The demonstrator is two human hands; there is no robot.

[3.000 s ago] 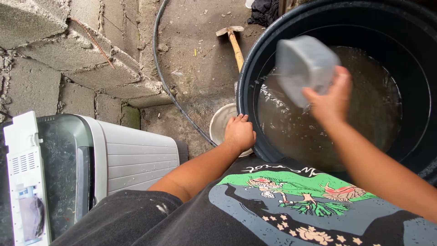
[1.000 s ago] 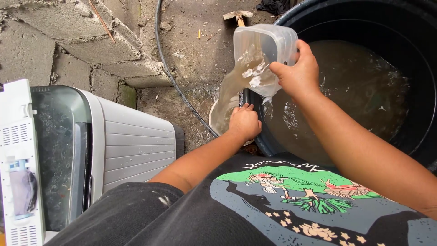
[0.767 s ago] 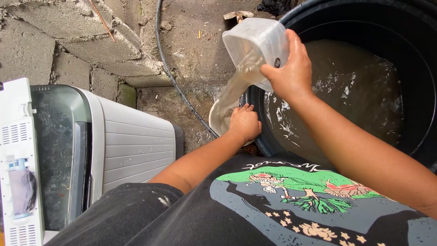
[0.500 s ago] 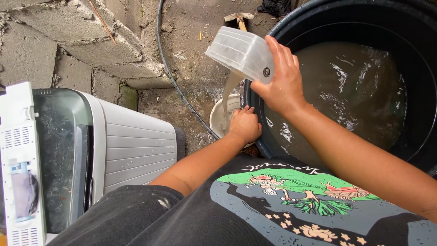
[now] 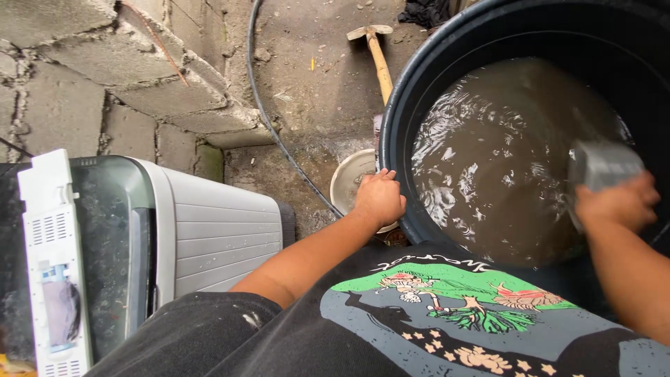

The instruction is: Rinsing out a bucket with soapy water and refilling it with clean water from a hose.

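Observation:
A big black barrel on the right holds murky brown water. My right hand grips a clear square plastic container, blurred, low over the water at the barrel's right side. My left hand rests on the barrel's left rim, fingers curled over the edge. Just left of that hand, on the ground, sits a small white bucket, partly hidden by the hand.
A grey and white washing machine with a dark lid stands at lower left. Concrete blocks form a wall at upper left. A black hose curves over the dirt ground. A wooden-handled tool lies near the barrel.
My right hand stopped pouring water into the white bucket and swung the container right, down to the barrel's water. My left hand stayed on the rim.

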